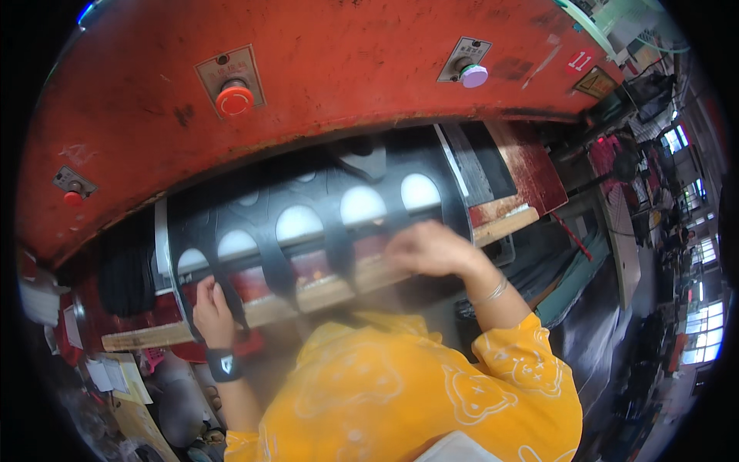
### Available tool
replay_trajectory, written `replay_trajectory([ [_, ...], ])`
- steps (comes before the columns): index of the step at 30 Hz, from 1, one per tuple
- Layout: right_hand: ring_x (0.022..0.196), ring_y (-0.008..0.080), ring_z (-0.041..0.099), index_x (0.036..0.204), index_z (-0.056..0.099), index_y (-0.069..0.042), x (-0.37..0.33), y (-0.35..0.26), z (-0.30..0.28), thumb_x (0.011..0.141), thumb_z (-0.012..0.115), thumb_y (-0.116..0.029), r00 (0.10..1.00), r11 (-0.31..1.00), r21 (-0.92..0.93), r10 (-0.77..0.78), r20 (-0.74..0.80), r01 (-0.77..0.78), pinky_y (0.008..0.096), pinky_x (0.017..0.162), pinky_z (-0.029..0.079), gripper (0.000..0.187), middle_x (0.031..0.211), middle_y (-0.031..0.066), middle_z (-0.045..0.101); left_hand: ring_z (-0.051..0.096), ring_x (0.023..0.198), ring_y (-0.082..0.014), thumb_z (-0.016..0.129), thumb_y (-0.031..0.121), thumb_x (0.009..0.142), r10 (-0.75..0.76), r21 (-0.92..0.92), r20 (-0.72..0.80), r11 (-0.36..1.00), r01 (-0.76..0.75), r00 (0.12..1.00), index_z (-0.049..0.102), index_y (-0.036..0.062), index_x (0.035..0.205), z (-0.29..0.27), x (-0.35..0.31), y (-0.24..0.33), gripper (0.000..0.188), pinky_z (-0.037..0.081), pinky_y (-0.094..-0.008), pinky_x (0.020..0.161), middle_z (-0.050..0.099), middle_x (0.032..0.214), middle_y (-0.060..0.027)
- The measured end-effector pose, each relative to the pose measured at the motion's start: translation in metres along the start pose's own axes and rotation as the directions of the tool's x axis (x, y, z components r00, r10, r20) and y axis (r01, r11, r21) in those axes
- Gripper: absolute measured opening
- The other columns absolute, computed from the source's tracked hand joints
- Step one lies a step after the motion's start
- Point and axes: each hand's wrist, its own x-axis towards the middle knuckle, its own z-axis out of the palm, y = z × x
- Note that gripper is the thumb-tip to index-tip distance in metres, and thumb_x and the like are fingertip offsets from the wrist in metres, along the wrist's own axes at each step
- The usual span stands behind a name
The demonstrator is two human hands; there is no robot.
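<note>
A black sheet (271,258) with a row of arched cut-outs lies over a white surface (299,224), which shows through the openings. Its narrow strips hang across the front wooden rail (265,309). At the near left, my left hand (212,314) has its fingers closed on one of the strips, the tips partly hidden. My right hand (433,249) is above the sheet's front right part, smeared by motion, so whether it grips anything is unclear. A dark grey curved piece (368,162) sits on the sheet's far side.
A large red machine body (323,69) spans the far side, with a red push button (235,98), a pale button (473,75) and a smaller red button (73,198). Black material (127,269) is stacked at left. Dark strips (481,162) lie at right.
</note>
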Motion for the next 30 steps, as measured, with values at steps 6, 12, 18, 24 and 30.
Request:
replay_trajectory([
  [6, 0.125, 0.0415, 0.036, 0.135, 0.044, -0.013, 0.078, -0.021, 0.008, 0.072, 0.076, -0.037, 0.765, 0.958, -0.286, -0.178, -0.619, -0.009, 0.0501, 0.1, 0.035, 0.074, 0.138, 0.022, 0.038, 0.066, 0.088, -0.0375, 0.052, 0.021, 0.094, -0.078, -0.011, 0.083, 0.997, 0.079, 0.993, 0.06, 0.0026, 0.108, -0.02, -0.066, -0.002, 0.024, 0.05, -0.0407, 0.074, 0.067, 0.094, -0.0209],
  [12, 0.128, 0.0381, 0.041, 0.127, 0.058, -0.012, 0.038, 0.01, 0.002, 0.062, 0.075, -0.025, 0.839, 0.983, -0.098, -0.182, -0.512, 0.153, 0.0429, 0.106, 0.036, 0.068, 0.142, 0.0222, 0.041, 0.065, 0.08, -0.0394, 0.053, 0.021, 0.092, -0.155, -0.004, 0.207, 0.987, 0.159, 0.966, 0.059, -0.0011, 0.105, -0.045, -0.119, -0.001, 0.026, 0.048, -0.0431, 0.069, 0.066, 0.087, -0.0225],
  [18, 0.128, 0.0371, 0.042, 0.124, 0.061, -0.012, -0.001, 0.049, -0.014, 0.061, 0.075, -0.023, 0.832, 0.992, -0.128, -0.069, -0.55, -0.003, 0.0431, 0.107, 0.035, 0.066, 0.142, 0.0177, 0.044, 0.063, 0.081, -0.0412, 0.052, 0.019, 0.093, -0.049, -0.007, 0.223, 0.999, 0.051, 0.974, 0.059, 0.0004, 0.104, -0.051, -0.132, -0.006, 0.023, 0.047, -0.044, 0.067, 0.065, 0.09, -0.0215],
  [24, 0.129, 0.0349, 0.04, 0.123, 0.06, -0.012, 0.013, 0.06, -0.012, 0.064, 0.075, -0.023, 0.81, 0.94, -0.339, -0.166, -0.562, -0.043, 0.0424, 0.105, 0.036, 0.062, 0.139, 0.0153, 0.046, 0.063, 0.082, -0.0412, 0.052, 0.018, 0.092, -0.082, -0.054, 0.2, 0.994, 0.095, 0.976, 0.059, 0.0, 0.105, -0.038, -0.123, -0.011, 0.023, 0.048, -0.043, 0.069, 0.065, 0.091, -0.0212],
  [30, 0.129, 0.0389, 0.037, 0.13, 0.051, -0.005, 0.041, 0.068, -0.054, 0.077, 0.071, -0.031, 0.315, 0.974, -0.184, -0.218, -0.924, 0.132, 0.0453, 0.107, 0.03, 0.062, 0.14, 0.0215, 0.04, 0.064, 0.083, -0.041, 0.052, 0.017, 0.093, -0.054, -0.095, 0.164, 0.993, 0.07, 0.985, 0.059, -0.0029, 0.104, -0.029, -0.075, -0.01, 0.024, 0.049, -0.0418, 0.071, 0.066, 0.091, -0.0225],
])
